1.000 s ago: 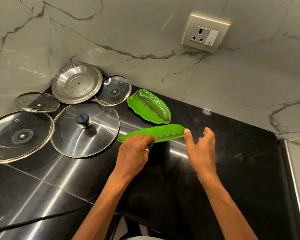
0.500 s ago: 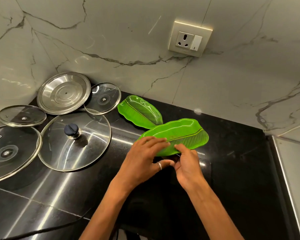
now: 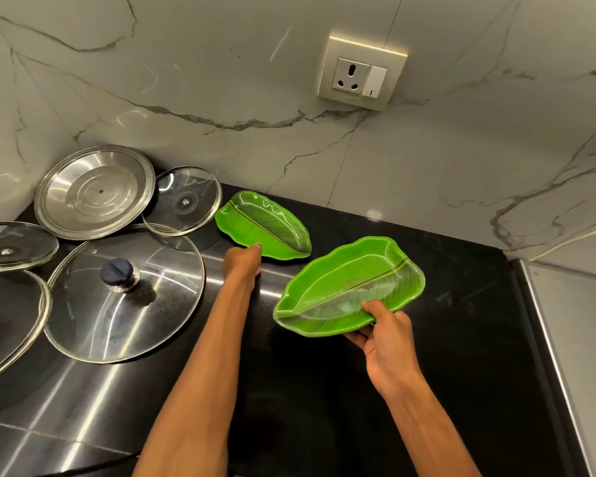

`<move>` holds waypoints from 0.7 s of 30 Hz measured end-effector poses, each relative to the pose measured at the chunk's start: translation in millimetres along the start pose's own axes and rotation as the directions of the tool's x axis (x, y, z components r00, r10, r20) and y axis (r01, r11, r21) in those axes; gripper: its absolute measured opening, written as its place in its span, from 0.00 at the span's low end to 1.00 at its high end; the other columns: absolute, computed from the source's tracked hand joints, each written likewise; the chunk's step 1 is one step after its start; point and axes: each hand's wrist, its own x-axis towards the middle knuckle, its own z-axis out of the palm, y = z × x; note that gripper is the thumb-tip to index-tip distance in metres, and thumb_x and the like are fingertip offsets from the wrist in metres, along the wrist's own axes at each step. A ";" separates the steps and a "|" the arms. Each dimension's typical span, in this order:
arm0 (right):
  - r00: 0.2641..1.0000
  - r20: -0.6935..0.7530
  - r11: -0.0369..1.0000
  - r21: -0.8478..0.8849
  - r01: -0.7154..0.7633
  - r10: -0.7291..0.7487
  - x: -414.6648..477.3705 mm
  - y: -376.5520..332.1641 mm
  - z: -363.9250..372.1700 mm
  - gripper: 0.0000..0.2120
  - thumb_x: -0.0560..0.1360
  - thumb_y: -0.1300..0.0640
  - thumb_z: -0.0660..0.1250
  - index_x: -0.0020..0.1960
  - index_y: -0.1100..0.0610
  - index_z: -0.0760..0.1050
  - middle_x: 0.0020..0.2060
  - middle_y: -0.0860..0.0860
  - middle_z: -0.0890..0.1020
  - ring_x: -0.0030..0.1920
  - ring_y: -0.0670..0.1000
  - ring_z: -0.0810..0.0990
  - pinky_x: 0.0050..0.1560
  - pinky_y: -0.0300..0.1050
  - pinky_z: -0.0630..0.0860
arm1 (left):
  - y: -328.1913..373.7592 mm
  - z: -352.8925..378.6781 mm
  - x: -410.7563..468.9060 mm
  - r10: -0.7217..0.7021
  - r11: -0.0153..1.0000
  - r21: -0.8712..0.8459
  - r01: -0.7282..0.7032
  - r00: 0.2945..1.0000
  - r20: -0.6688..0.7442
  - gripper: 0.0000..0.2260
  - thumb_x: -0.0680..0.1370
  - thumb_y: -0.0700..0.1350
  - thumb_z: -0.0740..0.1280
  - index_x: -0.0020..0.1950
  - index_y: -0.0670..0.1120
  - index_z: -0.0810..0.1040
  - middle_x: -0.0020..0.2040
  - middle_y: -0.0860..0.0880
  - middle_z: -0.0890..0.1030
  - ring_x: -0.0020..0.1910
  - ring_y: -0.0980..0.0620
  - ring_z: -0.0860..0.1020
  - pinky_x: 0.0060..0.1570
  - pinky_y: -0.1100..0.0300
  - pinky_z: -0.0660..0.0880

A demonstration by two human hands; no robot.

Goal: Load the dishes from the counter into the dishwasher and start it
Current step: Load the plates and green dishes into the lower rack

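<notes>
Two green leaf-shaped plates are on or over the black counter (image 3: 324,401). My right hand (image 3: 387,339) holds the nearer leaf plate (image 3: 348,287) raised over the counter, thumb on its inner face and fingers under its rim. The farther leaf plate (image 3: 267,222) lies near the marble wall. My left hand (image 3: 242,263) reaches its near edge and touches it. The back of that hand hides its fingers, so whether it grips the plate is unclear.
Several lids lie in the left corner: a steel lid (image 3: 95,192), a small glass lid (image 3: 183,201), a large glass lid with a dark knob (image 3: 124,294) and others at the left edge. A wall socket (image 3: 358,77) is above. A metal-edged step (image 3: 547,339) bounds the counter's right side.
The nearer leaf plate passed from my left hand to my right, which now holds it alone further right. My left hand let go and reached forward to the farther plate.
</notes>
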 end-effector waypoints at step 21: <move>0.993 -0.112 0.999 -0.017 0.039 -0.041 -26.2 7.0 -58.2 0.10 0.80 0.61 0.64 0.59 0.60 0.79 0.51 0.58 0.86 0.52 0.56 0.85 0.49 0.56 0.82 | -10.1 -15.6 -78.0 0.349 0.930 0.197 -0.310 0.912 -0.214 0.12 0.80 0.44 0.64 0.59 0.38 0.70 0.55 0.35 0.80 0.56 0.34 0.77 0.53 0.47 0.69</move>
